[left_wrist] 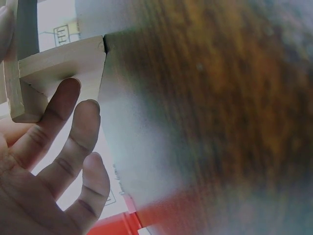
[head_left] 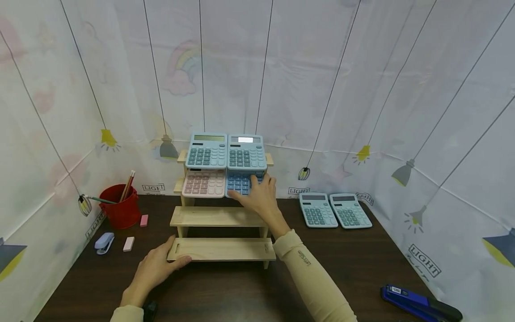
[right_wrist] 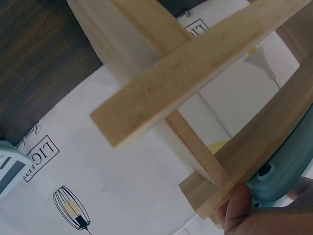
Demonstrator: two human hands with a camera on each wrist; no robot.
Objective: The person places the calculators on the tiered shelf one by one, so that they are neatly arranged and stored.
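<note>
Right grip [head_left: 260, 200], half-spread, holds deeper-blue calculator [head_left: 237, 182], blue keys showing; left grip [head_left: 154, 267] pinches pale wooden stand [head_left: 223, 249].

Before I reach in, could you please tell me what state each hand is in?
Left hand: holding the pale wooden tiered stand at its lowest shelf's left end.
Right hand: holding the darker blue rectangular calculator.

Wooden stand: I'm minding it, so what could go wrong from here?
The right hand on the blue calculator might nudge the pink calculator close beside it. Loaded only on its two upper shelves, the wooden stand might tip if pushed, though the left hand holds its lowest shelf.
</note>
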